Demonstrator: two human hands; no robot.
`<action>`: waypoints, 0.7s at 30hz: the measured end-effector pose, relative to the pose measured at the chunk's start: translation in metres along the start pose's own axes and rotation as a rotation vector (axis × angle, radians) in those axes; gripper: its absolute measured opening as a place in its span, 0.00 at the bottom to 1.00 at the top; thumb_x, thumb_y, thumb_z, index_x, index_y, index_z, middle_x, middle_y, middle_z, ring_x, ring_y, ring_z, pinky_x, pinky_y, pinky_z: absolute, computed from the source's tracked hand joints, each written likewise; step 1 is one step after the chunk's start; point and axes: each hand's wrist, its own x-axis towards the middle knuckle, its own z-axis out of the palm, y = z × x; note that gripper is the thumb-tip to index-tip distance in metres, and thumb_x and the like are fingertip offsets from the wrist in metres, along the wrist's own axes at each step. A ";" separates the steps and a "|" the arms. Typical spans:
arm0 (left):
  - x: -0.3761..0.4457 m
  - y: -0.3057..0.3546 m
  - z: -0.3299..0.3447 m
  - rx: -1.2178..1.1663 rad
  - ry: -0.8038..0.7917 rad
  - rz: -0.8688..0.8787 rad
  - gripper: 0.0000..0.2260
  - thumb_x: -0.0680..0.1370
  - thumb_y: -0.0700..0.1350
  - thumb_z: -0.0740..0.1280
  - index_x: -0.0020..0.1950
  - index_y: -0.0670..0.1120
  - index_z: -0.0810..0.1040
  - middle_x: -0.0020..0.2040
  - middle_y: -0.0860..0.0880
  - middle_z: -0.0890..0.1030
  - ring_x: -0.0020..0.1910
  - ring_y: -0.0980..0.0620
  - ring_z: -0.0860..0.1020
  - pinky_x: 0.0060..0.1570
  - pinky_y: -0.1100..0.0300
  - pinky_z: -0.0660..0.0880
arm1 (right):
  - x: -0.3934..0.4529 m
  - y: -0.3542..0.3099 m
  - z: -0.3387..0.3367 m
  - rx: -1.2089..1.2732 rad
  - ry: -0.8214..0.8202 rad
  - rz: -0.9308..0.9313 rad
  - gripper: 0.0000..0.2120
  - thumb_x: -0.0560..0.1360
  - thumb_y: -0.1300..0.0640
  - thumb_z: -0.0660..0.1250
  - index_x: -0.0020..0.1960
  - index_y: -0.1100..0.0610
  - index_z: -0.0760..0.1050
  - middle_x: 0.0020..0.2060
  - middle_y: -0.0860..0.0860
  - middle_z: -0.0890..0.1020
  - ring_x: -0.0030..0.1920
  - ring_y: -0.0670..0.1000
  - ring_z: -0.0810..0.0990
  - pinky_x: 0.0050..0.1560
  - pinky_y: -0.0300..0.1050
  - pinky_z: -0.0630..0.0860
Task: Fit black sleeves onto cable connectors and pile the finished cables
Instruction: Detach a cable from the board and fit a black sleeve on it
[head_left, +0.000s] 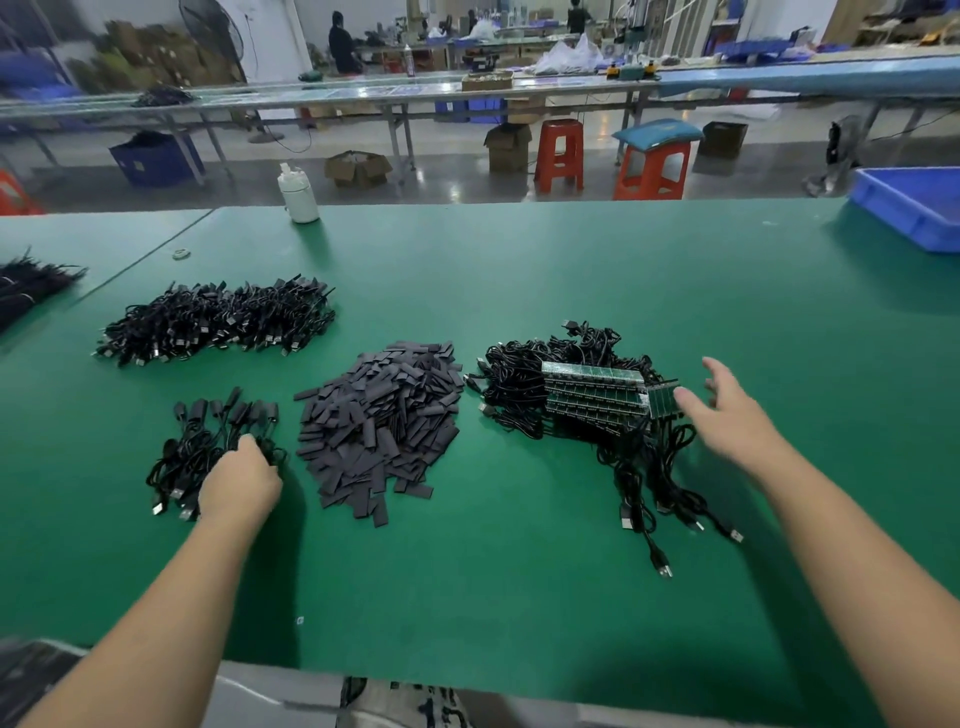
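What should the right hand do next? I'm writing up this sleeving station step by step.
Probably lower the right hand onto the pile of unsleeved cables and pick one out. It hovers open just beside that pile, holding nothing, while the left hand rests on the small pile of sleeved cables. The black sleeves lie between, untouched.
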 end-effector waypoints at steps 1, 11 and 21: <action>-0.001 0.000 0.002 0.062 0.017 0.024 0.13 0.80 0.44 0.63 0.62 0.42 0.68 0.54 0.40 0.77 0.52 0.39 0.75 0.45 0.50 0.74 | 0.000 0.001 0.000 0.017 -0.019 0.006 0.33 0.81 0.44 0.61 0.81 0.48 0.50 0.77 0.53 0.65 0.70 0.57 0.70 0.71 0.59 0.66; -0.011 0.005 0.013 0.282 0.012 0.187 0.01 0.76 0.41 0.64 0.46 0.45 0.72 0.57 0.44 0.73 0.52 0.45 0.69 0.48 0.55 0.69 | 0.000 -0.004 0.011 0.087 0.049 -0.024 0.36 0.74 0.51 0.74 0.77 0.53 0.62 0.53 0.53 0.76 0.52 0.52 0.75 0.53 0.48 0.73; -0.095 0.133 -0.028 -0.522 0.044 0.688 0.12 0.79 0.43 0.66 0.61 0.51 0.81 0.54 0.55 0.83 0.50 0.55 0.81 0.55 0.57 0.77 | -0.017 -0.017 0.003 0.024 -0.018 -0.180 0.15 0.75 0.46 0.73 0.57 0.51 0.80 0.47 0.52 0.83 0.46 0.54 0.79 0.45 0.46 0.72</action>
